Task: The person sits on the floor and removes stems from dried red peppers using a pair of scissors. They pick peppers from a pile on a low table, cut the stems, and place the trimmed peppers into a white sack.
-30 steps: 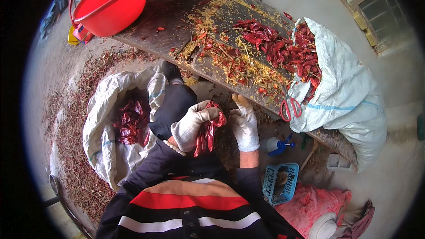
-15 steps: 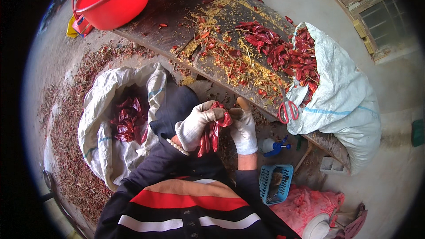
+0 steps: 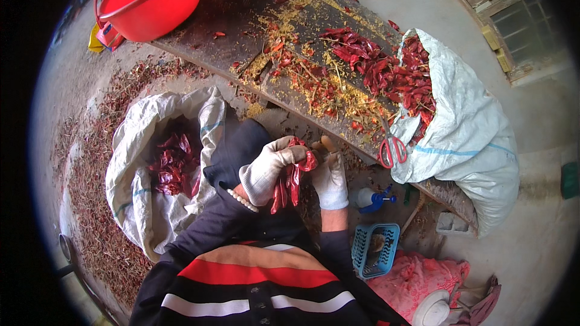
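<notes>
My left hand (image 3: 266,169), in a white work glove with a grey palm, is closed around several dried red chili peppers (image 3: 294,176). Their long pods hang below its fingers, and one end sticks out toward my other hand. Just to the right of that end is my right hand (image 3: 330,175), also gloved. Its fingers are bent in a pinch, close to the peppers but apart from them; whatever is between the fingertips is too small to make out. Left of my knee, an open white woven sack (image 3: 140,145) has red chili peppers (image 3: 175,163) inside.
A dark board table (image 3: 241,30) bears yellow seeds, pepper scraps and a chili heap (image 3: 374,69) spilling from a full woven sack (image 3: 477,139). Red-handled scissors (image 3: 393,152) lie beside it. Nearby are a red basin (image 3: 154,6), blue basket (image 3: 376,250) and spray bottle (image 3: 371,199).
My right hand has drawn slightly away from the pepper end, and its raised finger has bent inward. The left hand keeps its hold on the peppers, almost in the same place.
</notes>
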`<state>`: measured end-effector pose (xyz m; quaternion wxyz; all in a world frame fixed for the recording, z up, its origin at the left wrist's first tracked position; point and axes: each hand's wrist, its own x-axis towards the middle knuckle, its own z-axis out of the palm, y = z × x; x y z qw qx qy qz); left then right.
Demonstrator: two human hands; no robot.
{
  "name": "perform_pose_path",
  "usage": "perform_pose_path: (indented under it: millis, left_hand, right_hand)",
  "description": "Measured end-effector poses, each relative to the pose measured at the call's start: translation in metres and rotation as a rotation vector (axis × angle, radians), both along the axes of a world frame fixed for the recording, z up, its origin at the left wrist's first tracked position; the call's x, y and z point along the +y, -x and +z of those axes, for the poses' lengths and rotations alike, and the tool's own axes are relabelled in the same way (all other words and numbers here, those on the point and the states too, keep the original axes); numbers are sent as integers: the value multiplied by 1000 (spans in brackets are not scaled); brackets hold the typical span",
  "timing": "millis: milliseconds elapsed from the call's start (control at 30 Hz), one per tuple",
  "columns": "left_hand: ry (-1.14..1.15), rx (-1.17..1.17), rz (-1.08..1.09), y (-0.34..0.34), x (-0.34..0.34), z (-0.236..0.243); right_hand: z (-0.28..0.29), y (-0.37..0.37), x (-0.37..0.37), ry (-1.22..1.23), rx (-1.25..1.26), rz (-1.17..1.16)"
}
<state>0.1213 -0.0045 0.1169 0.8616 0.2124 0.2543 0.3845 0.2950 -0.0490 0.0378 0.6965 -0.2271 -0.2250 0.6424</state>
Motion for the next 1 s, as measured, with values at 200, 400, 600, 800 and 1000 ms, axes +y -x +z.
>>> perform_pose_path:
  millis: [200, 400, 600, 800, 1000]
  left_hand:
    - [-16, -55, 1, -1, 2, -8]
    - [225, -360, 89, 2, -1, -4]
    - [280, -478, 72, 3, 0, -12]
    - [263, -707, 56, 4, 4, -17]
    - [223, -761, 36, 7, 4, -19]
  right_hand:
    - [-5, 0, 2, 113, -8, -38]
    - [-17, -17, -3, 222, -7, -61]
    - [15, -4, -9, 232, -90, -133]
    - [65, 20, -24, 27, -471, -122]
    - [91, 42, -33, 59, -810, -113]
